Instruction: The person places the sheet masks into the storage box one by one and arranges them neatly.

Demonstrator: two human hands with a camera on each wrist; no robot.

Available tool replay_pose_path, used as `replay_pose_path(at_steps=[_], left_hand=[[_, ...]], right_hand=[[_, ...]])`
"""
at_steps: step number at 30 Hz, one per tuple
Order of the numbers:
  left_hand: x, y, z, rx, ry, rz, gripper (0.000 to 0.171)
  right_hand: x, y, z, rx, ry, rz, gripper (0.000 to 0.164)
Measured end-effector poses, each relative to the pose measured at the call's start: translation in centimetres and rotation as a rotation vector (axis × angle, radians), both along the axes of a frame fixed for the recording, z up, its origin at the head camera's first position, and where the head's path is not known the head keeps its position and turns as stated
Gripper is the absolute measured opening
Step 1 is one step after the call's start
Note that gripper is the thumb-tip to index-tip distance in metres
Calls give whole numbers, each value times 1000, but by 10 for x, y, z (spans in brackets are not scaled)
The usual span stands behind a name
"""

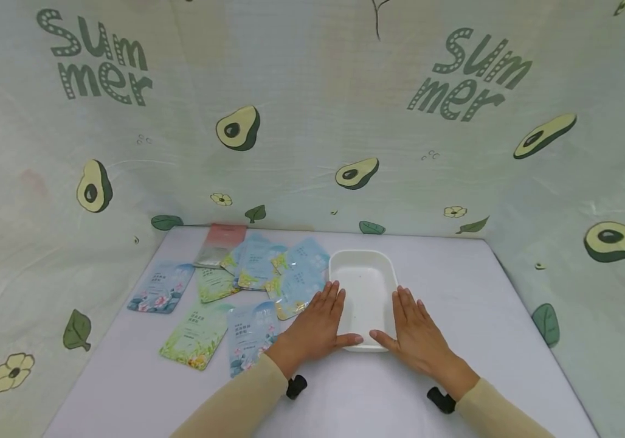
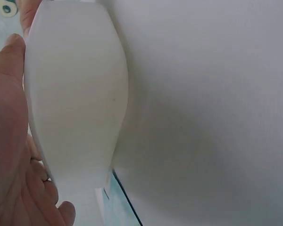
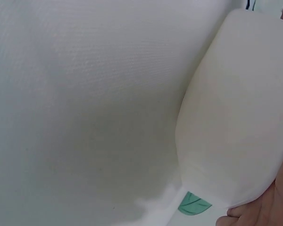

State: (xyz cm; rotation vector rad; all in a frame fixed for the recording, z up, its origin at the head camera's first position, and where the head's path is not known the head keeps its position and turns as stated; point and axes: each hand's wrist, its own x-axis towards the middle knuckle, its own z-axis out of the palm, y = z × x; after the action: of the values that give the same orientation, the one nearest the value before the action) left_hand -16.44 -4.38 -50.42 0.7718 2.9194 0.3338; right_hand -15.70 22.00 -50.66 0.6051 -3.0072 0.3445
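Note:
A white rectangular tray (image 1: 366, 298) with rounded corners and nothing inside it lies on the table in front of me. Along its left side rests my left hand (image 1: 319, 322), fingers straight and pointing away, the thumb reaching along the near rim. My right hand (image 1: 417, 333) lies against the right side the same way, its thumb towards the other. Both wrist views show the tray's smooth outer wall (image 2: 80, 94) close up, with parts of each hand at its rim. Light blue flat packets (image 1: 301, 283) lie just left of the tray, close to my left fingers.
More flat packets lie to the left: a green one (image 1: 197, 336), blue flowered ones (image 1: 162, 289) and a pink and silver one (image 1: 222, 244) at the back. A patterned cloth (image 1: 301, 121) with avocados hangs behind the white table (image 1: 455, 286).

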Motion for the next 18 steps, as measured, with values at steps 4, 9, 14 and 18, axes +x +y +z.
replay_pose_path(at_steps=[4, 9, 14, 18], left_hand=[[-7, -22, 3, 12, 3, -4, 94], [-21, -66, 5, -79, 17, 37, 71], [-32, -93, 1, -184, -49, 3, 60], [-35, -101, -6, -225, -141, 10, 61]], right_hand=[[0, -2, 0, -7, 2, -4, 104], [2, -2, 2, -23, -13, -7, 105], [3, -1, 1, -47, -26, -20, 107], [2, -2, 0, -53, -29, -4, 107]])
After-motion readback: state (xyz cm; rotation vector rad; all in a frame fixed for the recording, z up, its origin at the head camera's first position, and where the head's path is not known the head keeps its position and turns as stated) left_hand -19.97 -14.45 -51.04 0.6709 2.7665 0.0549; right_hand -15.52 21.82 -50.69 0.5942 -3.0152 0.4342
